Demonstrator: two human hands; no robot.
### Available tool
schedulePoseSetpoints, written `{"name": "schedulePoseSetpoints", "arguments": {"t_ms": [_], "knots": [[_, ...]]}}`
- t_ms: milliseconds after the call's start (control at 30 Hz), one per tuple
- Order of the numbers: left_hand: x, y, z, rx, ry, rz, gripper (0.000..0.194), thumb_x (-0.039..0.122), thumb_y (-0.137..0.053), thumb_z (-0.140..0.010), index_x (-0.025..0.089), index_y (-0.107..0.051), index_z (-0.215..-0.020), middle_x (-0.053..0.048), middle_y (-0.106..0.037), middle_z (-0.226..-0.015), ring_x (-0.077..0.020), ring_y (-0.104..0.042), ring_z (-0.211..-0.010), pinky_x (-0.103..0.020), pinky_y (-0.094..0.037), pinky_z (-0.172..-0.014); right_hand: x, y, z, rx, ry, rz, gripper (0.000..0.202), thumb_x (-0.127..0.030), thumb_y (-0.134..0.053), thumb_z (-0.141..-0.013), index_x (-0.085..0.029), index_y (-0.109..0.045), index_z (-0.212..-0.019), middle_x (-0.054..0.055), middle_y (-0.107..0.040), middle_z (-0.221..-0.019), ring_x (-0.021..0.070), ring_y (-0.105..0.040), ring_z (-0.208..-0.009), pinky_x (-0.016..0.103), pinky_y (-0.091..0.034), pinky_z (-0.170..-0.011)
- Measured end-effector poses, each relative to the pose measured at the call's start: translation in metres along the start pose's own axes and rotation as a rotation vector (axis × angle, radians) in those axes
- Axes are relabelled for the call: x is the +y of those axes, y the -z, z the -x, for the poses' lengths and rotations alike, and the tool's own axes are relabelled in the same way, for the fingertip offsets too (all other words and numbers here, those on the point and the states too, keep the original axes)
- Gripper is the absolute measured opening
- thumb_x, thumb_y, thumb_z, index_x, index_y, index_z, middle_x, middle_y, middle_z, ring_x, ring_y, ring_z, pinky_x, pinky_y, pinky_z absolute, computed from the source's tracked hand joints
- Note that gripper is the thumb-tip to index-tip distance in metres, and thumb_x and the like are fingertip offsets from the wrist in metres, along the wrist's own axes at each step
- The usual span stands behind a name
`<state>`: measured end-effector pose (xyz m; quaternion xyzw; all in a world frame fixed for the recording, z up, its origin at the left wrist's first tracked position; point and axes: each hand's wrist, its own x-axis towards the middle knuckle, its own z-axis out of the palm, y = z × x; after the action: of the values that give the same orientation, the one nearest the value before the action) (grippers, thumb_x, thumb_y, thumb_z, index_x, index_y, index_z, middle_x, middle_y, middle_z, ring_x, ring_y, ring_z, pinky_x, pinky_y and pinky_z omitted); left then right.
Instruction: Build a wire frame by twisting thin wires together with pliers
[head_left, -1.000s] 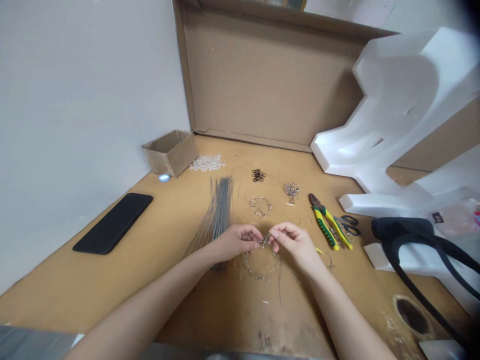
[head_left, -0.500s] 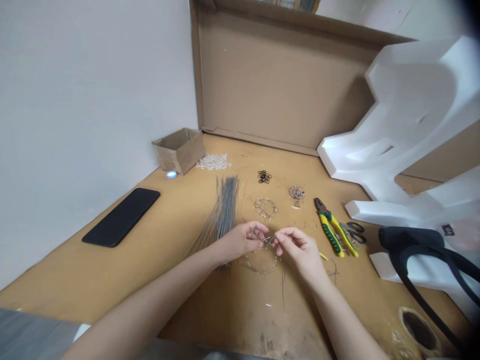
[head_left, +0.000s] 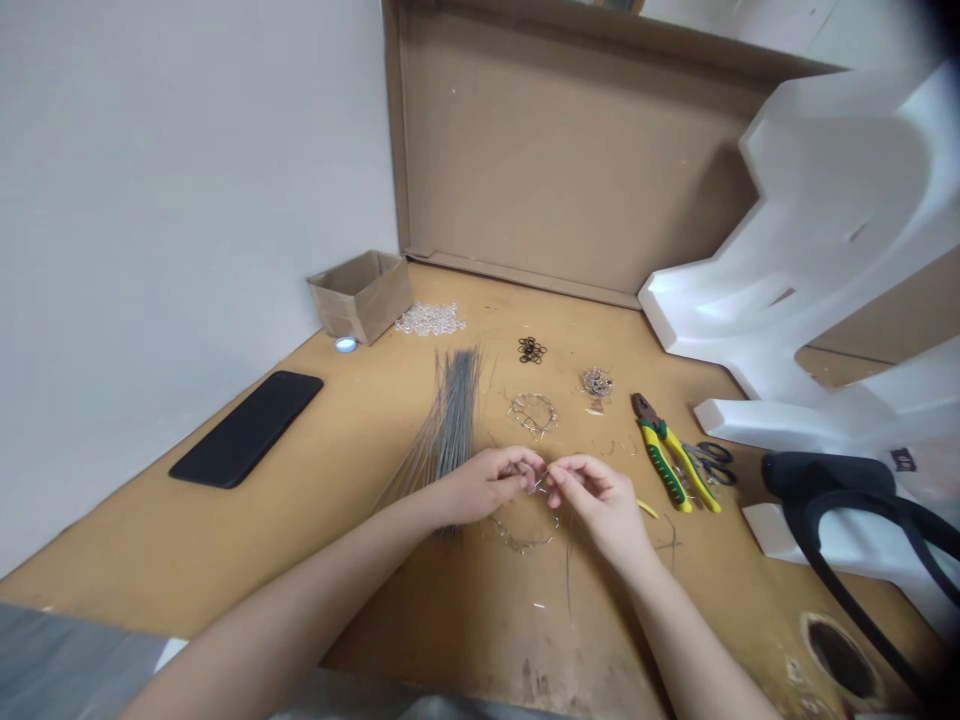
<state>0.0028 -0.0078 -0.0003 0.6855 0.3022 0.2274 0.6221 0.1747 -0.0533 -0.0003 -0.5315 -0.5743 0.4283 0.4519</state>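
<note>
A thin wire ring (head_left: 523, 548) with small twisted bits along it hangs below my fingers, its upper part hidden by them. My left hand (head_left: 491, 482) pinches the ring at its upper left. On the other side my right hand (head_left: 592, 495) has thumb and forefinger closed on a wire end at the ring's top, close to the left fingertips. A similar wire ring (head_left: 533, 413) lies just beyond my hands. Under and beside my left wrist lies a bundle of straight grey wires (head_left: 456, 410).
Right of my hands lie green-yellow pliers (head_left: 664, 455) and dark scissors (head_left: 716, 463). Farther back are black rings (head_left: 532, 349), a coil of wire (head_left: 597, 382), clear small pieces (head_left: 431, 319) and a cardboard box (head_left: 361, 297). A black phone (head_left: 247, 428) lies left; white foam (head_left: 817, 230) stands right.
My fingertips have drawn slightly closer together over the wire at the ring's top. The whole view has shifted a little; the other things on the table lie as before.
</note>
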Motion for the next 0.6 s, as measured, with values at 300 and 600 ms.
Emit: {"name": "schedulePoseSetpoints", "arguments": {"t_ms": [300,600], "knots": [[-0.0039,0.0026,-0.0004,0.009,0.0,0.059,0.022,0.027,-0.046,-0.081,0.015,-0.054,-0.098,-0.002,-0.057,-0.084,-0.0079,-0.048,-0.064,-0.022,-0.039,-0.064,-0.0033,-0.0009,0.0013,-0.008,0.003,-0.016,0.018,-0.034,-0.058,-0.076,-0.017,-0.061,-0.076,0.002,-0.063,-0.061,0.012,-0.056,-0.052,0.024,-0.044,-0.057],[-0.0043,0.0014,-0.0025,0.052,0.004,0.096,0.02,0.024,-0.056,-0.075,0.015,-0.057,-0.094,-0.002,-0.059,-0.081,-0.011,-0.052,-0.077,-0.024,-0.039,-0.073,-0.0057,0.0016,0.0011,0.046,0.017,-0.059,0.015,-0.033,-0.059,-0.075,-0.018,-0.06,-0.075,0.001,-0.062,-0.065,0.011,-0.056,-0.051,0.024,-0.045,-0.055]]}}
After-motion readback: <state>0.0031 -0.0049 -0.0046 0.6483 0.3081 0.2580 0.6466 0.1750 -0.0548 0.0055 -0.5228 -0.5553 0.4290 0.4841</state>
